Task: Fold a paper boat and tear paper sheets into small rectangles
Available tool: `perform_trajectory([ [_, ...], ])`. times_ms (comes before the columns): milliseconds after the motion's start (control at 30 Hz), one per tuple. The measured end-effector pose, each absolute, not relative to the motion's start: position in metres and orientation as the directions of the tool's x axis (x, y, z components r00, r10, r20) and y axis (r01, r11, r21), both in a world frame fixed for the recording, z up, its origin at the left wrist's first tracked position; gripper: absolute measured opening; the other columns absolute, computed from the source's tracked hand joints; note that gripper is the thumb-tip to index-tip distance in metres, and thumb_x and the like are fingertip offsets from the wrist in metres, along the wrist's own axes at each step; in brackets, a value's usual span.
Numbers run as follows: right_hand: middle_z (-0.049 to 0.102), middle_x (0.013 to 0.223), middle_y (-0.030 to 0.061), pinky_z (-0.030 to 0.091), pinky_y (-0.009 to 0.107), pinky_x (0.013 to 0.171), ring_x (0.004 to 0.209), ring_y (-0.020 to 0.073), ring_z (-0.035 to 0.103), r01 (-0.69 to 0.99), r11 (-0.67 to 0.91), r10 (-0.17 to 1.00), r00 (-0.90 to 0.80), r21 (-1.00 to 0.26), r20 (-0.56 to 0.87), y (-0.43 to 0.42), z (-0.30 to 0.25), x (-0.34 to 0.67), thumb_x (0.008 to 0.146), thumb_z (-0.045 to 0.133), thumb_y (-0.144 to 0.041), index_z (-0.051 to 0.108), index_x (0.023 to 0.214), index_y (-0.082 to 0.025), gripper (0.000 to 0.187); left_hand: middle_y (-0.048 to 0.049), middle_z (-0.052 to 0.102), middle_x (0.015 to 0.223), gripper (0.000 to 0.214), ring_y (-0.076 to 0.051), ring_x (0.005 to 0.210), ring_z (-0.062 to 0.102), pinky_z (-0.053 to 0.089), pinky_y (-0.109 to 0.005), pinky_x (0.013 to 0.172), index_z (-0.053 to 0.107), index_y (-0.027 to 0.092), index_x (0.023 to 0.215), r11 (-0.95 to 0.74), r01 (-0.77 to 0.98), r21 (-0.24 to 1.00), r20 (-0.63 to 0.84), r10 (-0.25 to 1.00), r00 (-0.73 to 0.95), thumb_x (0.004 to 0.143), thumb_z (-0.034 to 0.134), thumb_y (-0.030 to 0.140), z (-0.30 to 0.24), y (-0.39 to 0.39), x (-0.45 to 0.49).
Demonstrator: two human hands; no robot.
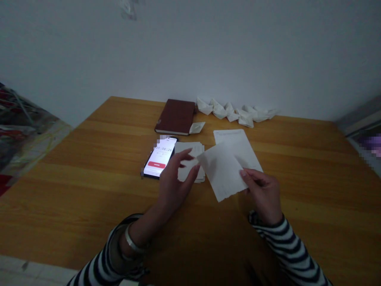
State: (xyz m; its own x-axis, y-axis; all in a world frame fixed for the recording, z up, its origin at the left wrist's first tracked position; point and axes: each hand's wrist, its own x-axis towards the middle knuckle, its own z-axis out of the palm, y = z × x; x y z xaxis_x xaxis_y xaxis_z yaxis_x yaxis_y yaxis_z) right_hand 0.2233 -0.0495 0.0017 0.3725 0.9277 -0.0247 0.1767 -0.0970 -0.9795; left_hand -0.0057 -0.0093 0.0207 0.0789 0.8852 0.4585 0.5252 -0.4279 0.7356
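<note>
My right hand [263, 194] pinches the lower right edge of a white paper sheet [222, 169] held just above the wooden table [89, 167]. My left hand [175, 178] reaches toward the sheet's left corner, fingers apart, its fingertip touching or almost touching the paper. Under the left hand's fingers lies a small stack of white paper squares [192, 163]. Another white sheet [235, 143] lies flat behind the held one.
A phone [160, 159] with a lit timer screen lies left of the stack. A brown notebook [176, 116] sits further back, a small folded paper [197, 127] beside it. Several folded paper boats [235, 111] line the wall. Colourful clutter [20, 131] is at the left.
</note>
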Motion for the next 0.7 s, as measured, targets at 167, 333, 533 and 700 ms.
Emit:
perform_trajectory([
  [167, 0.078, 0.08, 0.0046, 0.05, 0.029, 0.059, 0.065, 0.02, 0.069, 0.49, 0.101, 0.99, -0.133, -0.866, 0.04, -0.057, 0.016, 0.217, 0.087, 0.062, -0.034, 0.079, 0.086, -0.023, 0.02, -0.0054, 0.065, 0.121, 0.016, -0.022, 0.12, 0.056, 0.032, -0.049, 0.109, 0.067, 0.026, 0.103, -0.785, 0.519, 0.339, 0.607, 0.604, 0.517, 0.09, 0.06, 0.018, 0.036, -0.015, -0.007],
  [333, 0.078, 0.087, 0.0068, 0.05, 0.03, 0.065, 0.069, 0.0194, 0.07, 0.757, 0.387, 0.915, -0.245, -0.527, 0.32, -0.067, 0.014, 0.203, 0.093, 0.056, -0.026, 0.077, 0.093, -0.022, 0.021, -0.0004, 0.074, 0.097, 0.022, -0.015, 0.096, 0.066, 0.022, -0.049, 0.113, 0.064, 0.024, 0.11, -0.841, 0.492, 0.227, 0.558, 0.526, 0.642, 0.096, 0.05, 0.015, 0.033, -0.032, 0.003],
  [533, 0.067, 0.067, 0.0035, 0.045, 0.03, 0.059, 0.062, 0.0175, 0.059, 0.837, 0.483, 0.785, -0.286, -0.255, 0.549, -0.069, 0.021, 0.199, 0.089, 0.059, -0.015, 0.075, 0.097, -0.021, 0.019, 0.0026, 0.073, 0.085, 0.016, -0.014, 0.084, 0.066, 0.019, -0.051, 0.115, 0.065, 0.022, 0.101, -0.818, 0.529, 0.227, 0.657, 0.53, 0.537, 0.091, 0.057, 0.012, 0.031, -0.029, 0.002],
  [700, 0.072, 0.091, 0.0094, 0.051, 0.038, 0.074, 0.085, 0.0239, 0.06, 0.795, 0.556, 0.695, -0.283, -0.244, 0.661, -0.07, 0.032, 0.195, 0.084, 0.061, -0.008, 0.074, 0.095, -0.017, 0.019, 0.0006, 0.074, 0.088, 0.018, -0.017, 0.092, 0.067, 0.022, -0.052, 0.112, 0.064, 0.02, 0.099, -0.834, 0.484, 0.265, 0.683, 0.517, 0.516, 0.088, 0.056, 0.009, 0.032, -0.033, 0.002],
])
